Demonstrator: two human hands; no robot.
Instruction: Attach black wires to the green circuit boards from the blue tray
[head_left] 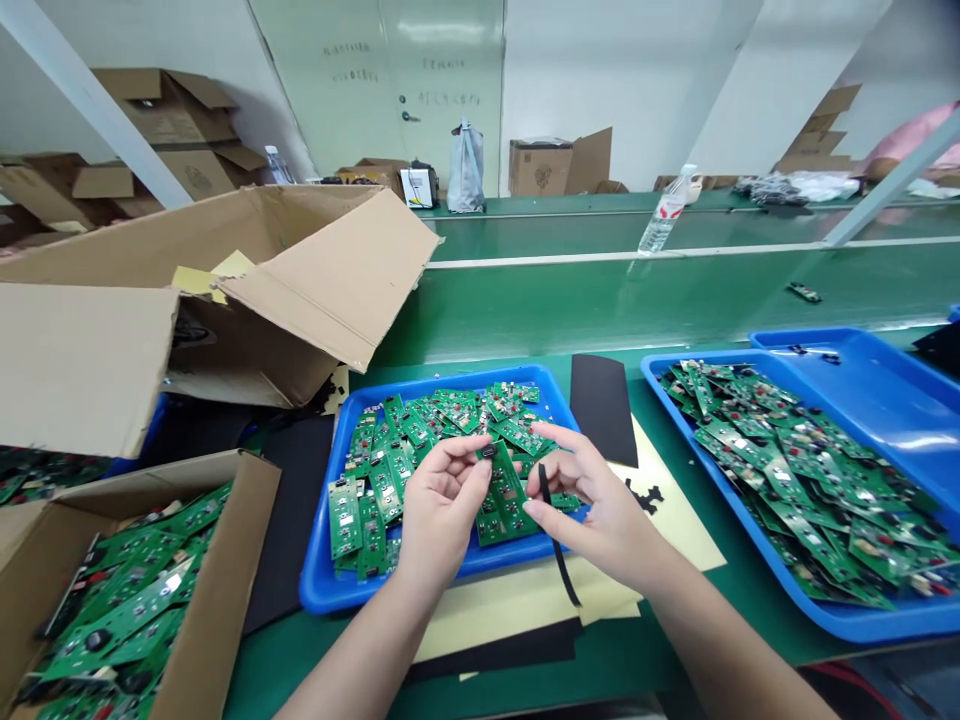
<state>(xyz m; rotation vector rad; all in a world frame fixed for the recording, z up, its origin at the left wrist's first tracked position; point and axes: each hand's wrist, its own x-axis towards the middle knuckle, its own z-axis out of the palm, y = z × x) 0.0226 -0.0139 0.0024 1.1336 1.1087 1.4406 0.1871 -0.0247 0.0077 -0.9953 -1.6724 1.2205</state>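
Between thumb and fingertips, my left hand (448,500) pinches the upper end of a green circuit board (501,505), where a small black part (487,452) sits. The board is held over the front of a blue tray (319,560) heaped with green circuit boards (386,470). Close by on the right, my right hand (589,495) grips a narrow black strip (564,575), which hangs down past the tray's front rim. Its index finger reaches out above the board, and its thumb is near the board's right edge. My fingers partly hide the board and the strip's upper end.
At right, a second blue tray (750,535) holds piled boards, beside another blue tray (892,400). Left are a carton of boards (251,540) and a large open carton (337,270). Black sheet (604,410) and yellow paper (686,530) lie nearby. A bottle (664,215) stands behind.
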